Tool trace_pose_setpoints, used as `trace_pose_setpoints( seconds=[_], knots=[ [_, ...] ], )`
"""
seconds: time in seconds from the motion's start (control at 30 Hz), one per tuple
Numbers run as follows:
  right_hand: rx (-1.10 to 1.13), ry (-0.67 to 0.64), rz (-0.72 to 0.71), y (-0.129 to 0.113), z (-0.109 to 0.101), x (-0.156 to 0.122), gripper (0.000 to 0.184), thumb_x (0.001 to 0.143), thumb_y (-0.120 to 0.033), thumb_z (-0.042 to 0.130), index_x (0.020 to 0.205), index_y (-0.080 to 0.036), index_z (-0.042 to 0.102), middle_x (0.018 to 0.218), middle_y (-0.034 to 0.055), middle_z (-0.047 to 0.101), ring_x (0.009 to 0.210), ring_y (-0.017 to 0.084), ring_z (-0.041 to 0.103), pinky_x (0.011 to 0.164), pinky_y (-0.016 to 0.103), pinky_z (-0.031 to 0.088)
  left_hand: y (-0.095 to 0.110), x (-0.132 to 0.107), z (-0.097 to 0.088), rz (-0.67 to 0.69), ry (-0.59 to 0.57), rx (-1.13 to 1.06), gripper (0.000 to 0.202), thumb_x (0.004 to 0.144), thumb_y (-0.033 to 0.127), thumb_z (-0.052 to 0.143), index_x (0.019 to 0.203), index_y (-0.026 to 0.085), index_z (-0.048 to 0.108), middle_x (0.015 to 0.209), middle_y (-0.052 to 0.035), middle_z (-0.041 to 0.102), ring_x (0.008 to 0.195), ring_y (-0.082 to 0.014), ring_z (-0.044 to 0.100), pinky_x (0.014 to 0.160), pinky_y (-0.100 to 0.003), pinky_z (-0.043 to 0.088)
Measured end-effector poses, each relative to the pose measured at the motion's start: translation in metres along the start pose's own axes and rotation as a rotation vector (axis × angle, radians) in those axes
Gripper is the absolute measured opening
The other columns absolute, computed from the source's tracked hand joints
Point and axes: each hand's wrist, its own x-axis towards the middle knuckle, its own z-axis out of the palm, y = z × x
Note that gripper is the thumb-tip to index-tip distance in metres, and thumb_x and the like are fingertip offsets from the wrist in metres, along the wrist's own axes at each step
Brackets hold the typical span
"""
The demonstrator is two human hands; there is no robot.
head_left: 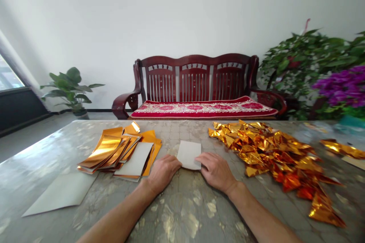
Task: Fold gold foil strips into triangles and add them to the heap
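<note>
A small sheet of paper (188, 152), white side up, lies on the marble table (182, 212) in front of me. My left hand (162, 172) has its fingers curled at the sheet's left lower corner. My right hand (216, 171) pinches the sheet's right lower edge, fingers closed on it. To the left sits a loose stack of flat gold foil sheets (119, 150). On the right lies a heap of folded gold foil pieces (273, 152).
One large white sheet (61, 193) lies at the near left. More gold foil (342, 149) lies at the far right edge. Behind the table stand a dark wooden bench (196, 83) with a red cushion, a potted plant (71, 89), and purple flowers (342, 87).
</note>
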Motion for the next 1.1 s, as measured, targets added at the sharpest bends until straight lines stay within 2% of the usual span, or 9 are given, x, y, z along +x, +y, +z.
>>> trace_pose_setpoints(
  seconds=[0.13, 0.43, 0.67, 0.9, 1.1],
  knots=[
    [0.015, -0.067, -0.038, -0.004, 0.0, 0.0, 0.014, 0.091, -0.02, 0.059, 0.095, -0.024, 0.072, 0.092, 0.0032, 0.071, 0.089, 0.019, 0.062, 0.08, 0.03, 0.044, 0.007, 0.003, 0.001, -0.035, -0.012, 0.002, 0.028, 0.1, 0.033, 0.046, 0.087, 0.023, 0.069, 0.084, -0.0027, 0.067, 0.084, -0.0164, 0.06, 0.075, -0.025, 0.042],
    [0.079, -0.085, 0.129, -0.002, -0.003, 0.003, 0.023, 0.096, -0.027, 0.054, 0.081, -0.023, 0.071, 0.085, 0.0019, 0.068, 0.09, 0.018, 0.059, 0.077, 0.028, 0.043, 0.002, 0.011, 0.005, -0.238, -0.034, -0.193, 0.027, 0.095, 0.034, 0.053, 0.08, 0.021, 0.07, 0.084, -0.0027, 0.069, 0.087, -0.0169, 0.062, 0.079, -0.025, 0.043],
    [0.096, -0.132, 0.326, -0.002, -0.002, 0.008, 0.02, 0.093, -0.03, 0.056, 0.084, -0.025, 0.074, 0.085, 0.0013, 0.07, 0.087, 0.017, 0.063, 0.072, 0.026, 0.04, 0.005, 0.016, 0.004, -0.376, -0.044, -0.176, 0.028, 0.092, 0.038, 0.055, 0.074, 0.02, 0.069, 0.08, -0.0021, 0.07, 0.079, -0.0165, 0.062, 0.069, -0.025, 0.038],
    [0.046, -0.148, 0.383, -0.007, -0.004, 0.011, 0.013, 0.087, -0.026, 0.059, 0.081, -0.024, 0.07, 0.086, 0.0014, 0.071, 0.084, 0.017, 0.063, 0.068, 0.026, 0.038, 0.009, 0.02, 0.0, -0.531, -0.082, -0.181, 0.03, 0.087, 0.043, 0.059, 0.071, 0.02, 0.068, 0.077, -0.0014, 0.07, 0.072, -0.0154, 0.06, 0.06, -0.025, 0.032],
    [0.019, -0.158, 0.423, -0.01, -0.004, 0.012, 0.009, 0.084, -0.022, 0.059, 0.081, -0.024, 0.067, 0.085, 0.0011, 0.072, 0.08, 0.018, 0.062, 0.064, 0.027, 0.035, 0.011, 0.02, -0.001, -0.538, -0.081, -0.131, 0.028, 0.086, 0.045, 0.06, 0.073, 0.022, 0.068, 0.08, -0.0025, 0.07, 0.08, -0.018, 0.062, 0.063, -0.025, 0.033]
  ],
)
